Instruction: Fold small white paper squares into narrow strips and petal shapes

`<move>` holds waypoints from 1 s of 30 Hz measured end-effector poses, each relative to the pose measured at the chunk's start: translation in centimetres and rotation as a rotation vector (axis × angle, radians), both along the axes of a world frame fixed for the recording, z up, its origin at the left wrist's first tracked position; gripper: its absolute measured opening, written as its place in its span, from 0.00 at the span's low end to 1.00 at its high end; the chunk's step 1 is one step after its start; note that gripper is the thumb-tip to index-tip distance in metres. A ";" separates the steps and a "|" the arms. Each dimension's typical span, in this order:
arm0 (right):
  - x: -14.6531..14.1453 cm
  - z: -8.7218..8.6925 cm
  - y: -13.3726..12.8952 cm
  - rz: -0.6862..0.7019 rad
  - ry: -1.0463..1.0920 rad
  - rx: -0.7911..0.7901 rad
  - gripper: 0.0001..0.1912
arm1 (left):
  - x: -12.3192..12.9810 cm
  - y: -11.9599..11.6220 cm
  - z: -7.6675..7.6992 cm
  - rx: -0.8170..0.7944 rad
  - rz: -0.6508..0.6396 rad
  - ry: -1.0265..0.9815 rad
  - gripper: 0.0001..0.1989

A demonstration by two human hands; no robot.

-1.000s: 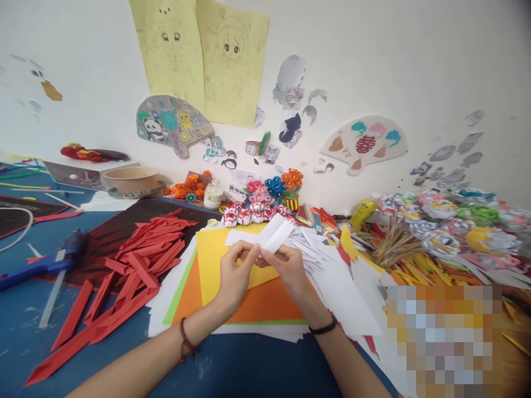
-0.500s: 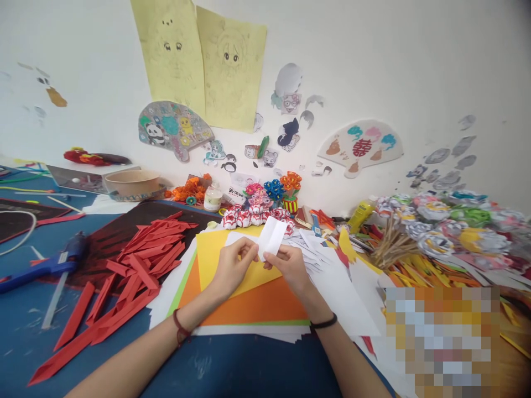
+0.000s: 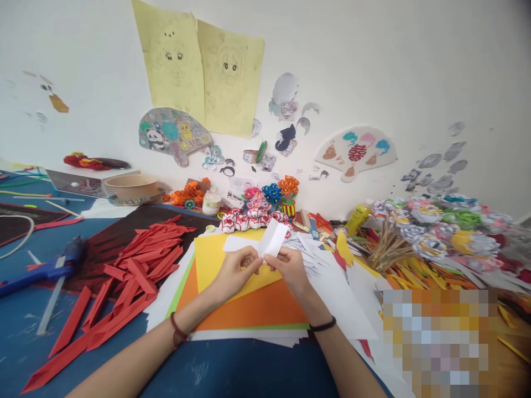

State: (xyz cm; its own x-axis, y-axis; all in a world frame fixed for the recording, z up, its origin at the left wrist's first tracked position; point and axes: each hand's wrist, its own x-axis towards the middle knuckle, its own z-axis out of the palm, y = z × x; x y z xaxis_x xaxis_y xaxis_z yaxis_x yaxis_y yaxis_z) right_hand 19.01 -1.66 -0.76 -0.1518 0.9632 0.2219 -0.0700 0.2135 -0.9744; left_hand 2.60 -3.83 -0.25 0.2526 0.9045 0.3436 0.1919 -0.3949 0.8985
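Note:
A small creased piece of white paper (image 3: 272, 237) stands up between my two hands. My left hand (image 3: 240, 268) pinches its lower left corner with thumb and fingers. The lower right edge is gripped by my right hand (image 3: 288, 266), thumb in front. Both hands hover over a yellow sheet (image 3: 207, 260), which lies on an orange sheet (image 3: 257, 309). Another white strip (image 3: 238, 242) lies on the yellow sheet behind my left hand.
Folded red strips (image 3: 145, 265) pile up at the left, beside a blue glue gun (image 3: 53, 268). White strips (image 3: 315, 254) lie to the right. Paper flowers (image 3: 431, 226), sticks (image 3: 390, 249) and a yellow bottle (image 3: 357, 220) stand further right. A bowl (image 3: 133, 188) sits at the back left.
The camera view has shifted slightly. The white paper has tilted a little and shows a more open crease, while both hands still hold it. More of the strip behind my left hand shows.

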 end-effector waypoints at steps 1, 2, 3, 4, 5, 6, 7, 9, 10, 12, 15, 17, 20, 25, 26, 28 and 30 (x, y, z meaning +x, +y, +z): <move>0.0 -0.1 0.1 0.004 -0.001 -0.001 0.09 | 0.0 0.0 0.0 -0.003 -0.002 0.010 0.15; 0.1 -0.1 0.1 0.008 -0.004 -0.004 0.09 | -0.1 0.1 0.0 -0.013 -0.013 0.019 0.15; 0.2 -0.1 0.2 0.015 -0.007 -0.008 0.10 | -0.2 0.1 0.0 -0.022 -0.022 0.029 0.16; 0.2 -0.1 0.2 0.025 -0.011 -0.015 0.10 | -0.3 0.2 0.1 -0.024 -0.024 0.040 0.16; 0.3 -0.2 0.3 0.035 -0.016 -0.022 0.10 | -0.4 0.3 0.1 -0.017 -0.018 0.054 0.16; 0.3 -0.2 0.3 0.045 -0.021 -0.029 0.11 | -0.5 0.3 0.2 0.002 -0.002 0.070 0.17; 0.3 -0.2 0.3 0.054 -0.025 -0.035 0.11 | -0.6 0.4 0.2 0.028 0.022 0.087 0.17; 0.3 -0.2 0.4 0.070 -0.035 -0.043 0.12 | -0.8 0.3 0.3 0.075 0.055 0.114 0.17; 0.3 -0.2 0.4 0.078 -0.042 -0.046 0.12 | -0.8 0.3 0.3 0.089 0.060 0.122 0.18; 0.4 -0.2 0.6 0.110 -0.060 -0.054 0.15 | -0.8 0.2 0.2 0.092 0.060 0.129 0.18; 0.8 -0.2 1.1 0.129 -0.063 -0.066 0.20 | -0.7 0.1 0.0 0.063 0.017 0.137 0.20; 1.0 -0.3 1.4 0.082 -0.029 -0.056 0.21 | -0.7 0.2 -0.2 0.047 -0.019 0.161 0.21; 1.2 -0.7 1.6 0.030 0.014 -0.060 0.21 | -0.9 0.7 -0.4 0.048 0.038 0.224 0.23; 0.5 -1.3 1.2 0.161 -0.071 -0.077 0.22 | -1.3 1.1 0.0 0.133 0.267 0.155 0.13; 0.3 -1.4 1.1 0.193 -0.087 -0.073 0.22 | -1.3 1.0 0.2 0.142 0.280 0.126 0.12; 0.0 -1.5 0.7 0.246 -0.107 -0.052 0.21 | -1.2 0.8 0.5 0.141 0.286 0.092 0.12; -0.1 -1.5 0.5 0.294 -0.115 -0.026 0.21 | -1.1 0.7 0.7 0.139 0.290 0.089 0.12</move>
State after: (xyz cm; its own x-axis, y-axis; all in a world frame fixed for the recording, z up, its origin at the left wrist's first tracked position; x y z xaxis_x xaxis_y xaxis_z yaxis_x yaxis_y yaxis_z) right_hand 18.93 -1.15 -2.30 -0.4468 0.8797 0.1631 -0.0144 0.1752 -0.9844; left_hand 1.53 -3.17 0.41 0.0261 0.8893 0.4566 0.3890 -0.4298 0.8148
